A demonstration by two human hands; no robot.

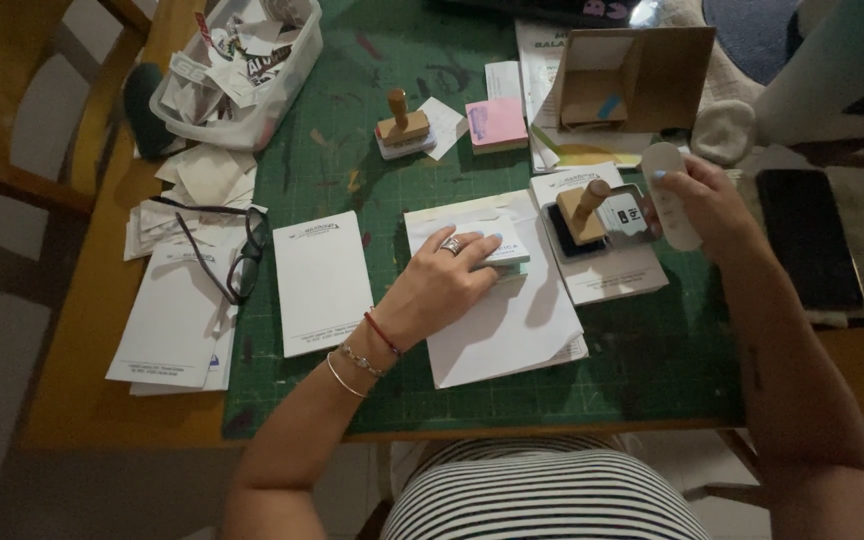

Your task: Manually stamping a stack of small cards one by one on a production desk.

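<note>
My left hand [442, 283] rests palm down on a small pad of white slips [497, 240], which lies on a stack of white sheets [512, 330] on the green cutting mat [642, 360]. My right hand [717, 205] holds a white oval object [667, 190] upright, just right of an ink pad [627, 215]. A wooden-handled stamp [584, 208] stands on the ink pad.
A second wooden stamp [402, 125], a pink sticky pad [497, 123] and a cardboard box [637, 75] lie farther back. A clear tub of paper scraps [242, 70], glasses [237, 255], white printed sheets [320, 280] sit left. A dark phone [810, 235] lies right.
</note>
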